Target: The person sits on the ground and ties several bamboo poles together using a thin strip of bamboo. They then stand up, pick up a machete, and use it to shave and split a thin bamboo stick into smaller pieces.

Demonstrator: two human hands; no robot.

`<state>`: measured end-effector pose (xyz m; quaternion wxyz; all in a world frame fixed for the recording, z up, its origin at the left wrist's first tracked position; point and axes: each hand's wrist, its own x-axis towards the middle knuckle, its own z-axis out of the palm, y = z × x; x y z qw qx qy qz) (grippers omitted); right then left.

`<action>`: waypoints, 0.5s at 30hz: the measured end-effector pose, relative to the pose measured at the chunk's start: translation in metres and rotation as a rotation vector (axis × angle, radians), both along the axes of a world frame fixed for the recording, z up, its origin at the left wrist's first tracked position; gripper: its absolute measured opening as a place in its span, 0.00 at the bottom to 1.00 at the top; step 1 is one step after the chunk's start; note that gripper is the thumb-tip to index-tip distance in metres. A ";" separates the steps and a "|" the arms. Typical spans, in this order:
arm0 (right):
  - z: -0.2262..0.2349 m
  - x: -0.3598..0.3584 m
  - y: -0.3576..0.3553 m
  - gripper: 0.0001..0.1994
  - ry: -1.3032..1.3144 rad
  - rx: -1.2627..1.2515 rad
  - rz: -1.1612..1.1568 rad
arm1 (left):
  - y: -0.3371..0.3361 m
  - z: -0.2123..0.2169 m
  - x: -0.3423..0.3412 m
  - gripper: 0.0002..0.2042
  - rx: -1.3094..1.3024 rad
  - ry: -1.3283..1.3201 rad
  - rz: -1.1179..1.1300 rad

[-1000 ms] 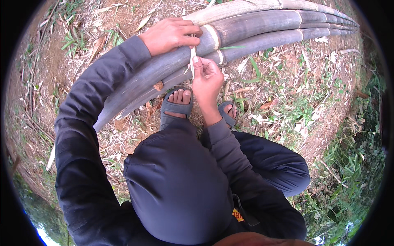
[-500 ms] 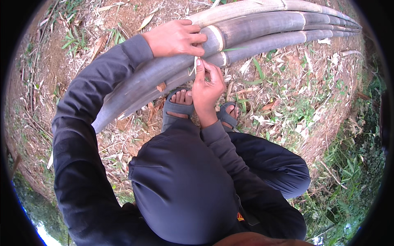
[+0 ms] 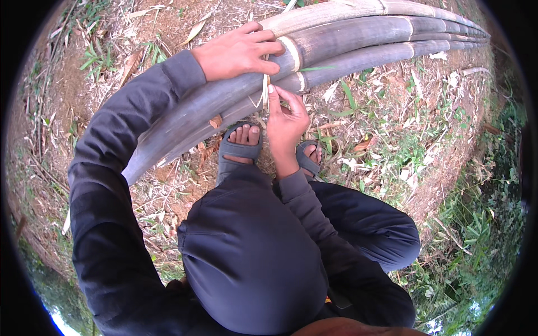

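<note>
Several long grey-brown bamboo poles (image 3: 353, 42) lie side by side, running from the lower left to the upper right. My left hand (image 3: 238, 53) is laid over them beside a pale joint ring, its fingers bent down against the pole. Below it, at the near side of the bundle, my right hand (image 3: 287, 115) pinches a thin pale strip (image 3: 265, 89) between thumb and forefinger. The strip runs up toward my left fingers, where its upper end is hidden. Loose thin ends of it stick out to the left.
My sandalled feet stand just short of the poles, the left sandal (image 3: 240, 148) closest to them. Dry leaves, husks and grass tufts (image 3: 98, 60) litter the brown soil. Denser green plants (image 3: 476, 229) grow at the right. One dry leaf (image 3: 216, 121) rests by the nearest pole.
My right hand has shifted slightly down, and more of the pale strip shows between the hands. My left hand keeps its place on the poles.
</note>
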<state>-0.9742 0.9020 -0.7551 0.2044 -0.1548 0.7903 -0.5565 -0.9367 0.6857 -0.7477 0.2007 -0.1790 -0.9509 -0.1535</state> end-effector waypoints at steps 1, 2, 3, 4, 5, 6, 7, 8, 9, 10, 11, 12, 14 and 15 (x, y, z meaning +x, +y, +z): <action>0.002 0.005 0.000 0.10 0.121 0.000 -0.015 | 0.000 0.002 -0.001 0.05 -0.014 -0.034 -0.006; -0.002 0.005 -0.001 0.11 0.110 -0.027 -0.007 | -0.001 0.007 -0.002 0.06 -0.026 -0.064 -0.011; -0.002 0.006 0.002 0.11 0.178 -0.010 0.049 | -0.002 0.010 -0.003 0.06 -0.039 -0.094 -0.015; 0.001 0.008 0.007 0.12 0.247 0.007 0.106 | 0.000 0.011 -0.002 0.06 -0.029 -0.084 -0.012; 0.003 0.008 0.009 0.13 0.316 0.023 0.163 | 0.003 0.009 -0.002 0.06 -0.020 -0.072 -0.008; 0.002 0.012 0.005 0.15 0.370 0.024 0.142 | 0.004 0.008 -0.002 0.07 -0.011 -0.061 -0.004; 0.003 0.016 0.001 0.14 0.374 0.084 0.131 | 0.003 0.008 -0.002 0.07 -0.007 -0.079 0.002; 0.008 0.019 -0.003 0.13 0.382 0.145 0.115 | 0.002 0.007 -0.002 0.07 -0.002 -0.092 0.004; 0.011 0.020 -0.006 0.12 0.388 0.206 0.099 | 0.001 0.007 -0.002 0.06 0.003 -0.105 0.006; 0.009 0.018 -0.007 0.11 0.391 0.185 0.099 | 0.002 0.007 -0.005 0.06 0.036 -0.107 0.018; 0.005 0.017 -0.006 0.10 0.318 0.164 0.085 | 0.003 0.008 -0.005 0.06 0.067 -0.116 0.037; 0.001 0.014 -0.005 0.10 0.245 0.144 0.072 | 0.004 0.009 -0.005 0.06 0.098 -0.125 0.055; -0.004 0.007 -0.003 0.10 0.041 0.077 0.069 | 0.005 0.008 -0.006 0.07 0.179 -0.189 0.071; -0.004 0.002 -0.001 0.11 -0.090 0.030 0.080 | 0.005 0.007 -0.007 0.07 0.221 -0.220 0.078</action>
